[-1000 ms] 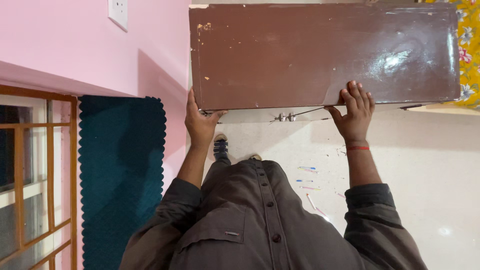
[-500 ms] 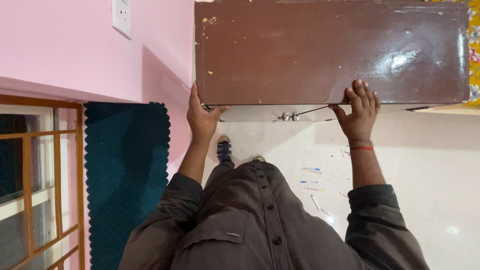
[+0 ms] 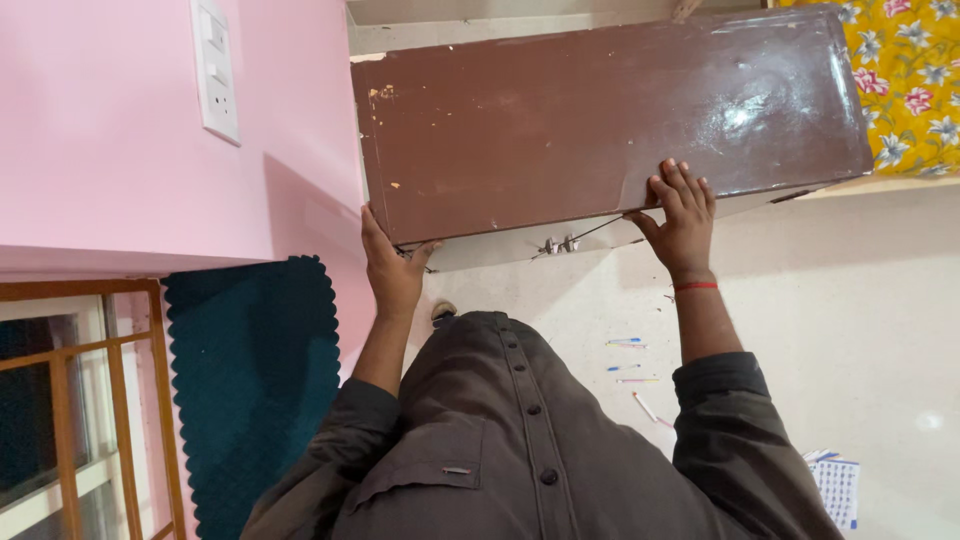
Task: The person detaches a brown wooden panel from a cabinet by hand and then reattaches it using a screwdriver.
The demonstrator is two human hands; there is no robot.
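Observation:
A large glossy brown wooden panel [image 3: 600,125] with chipped paint at its left corner fills the upper middle of the view. Its pale underside and a small metal fitting [image 3: 558,244] show along the near edge. My left hand [image 3: 392,272] grips the panel's near left corner from below. My right hand [image 3: 682,212], with a red thread at the wrist, holds the near edge further right, fingers spread over the brown face. Both dark-sleeved arms reach out from my dark buttoned shirt [image 3: 500,440].
A pink wall [image 3: 100,130] with a white switch plate [image 3: 216,70] is on the left, beside a wooden window frame [image 3: 60,400] and a teal scalloped cloth [image 3: 250,380]. Several pens [image 3: 630,360] and a printed sheet [image 3: 840,485] lie on the pale floor. Yellow floral fabric [image 3: 915,70] is at top right.
The panel's near edge now slants, with its right end higher than before. My right hand has slid further onto the brown face; both hands keep their hold.

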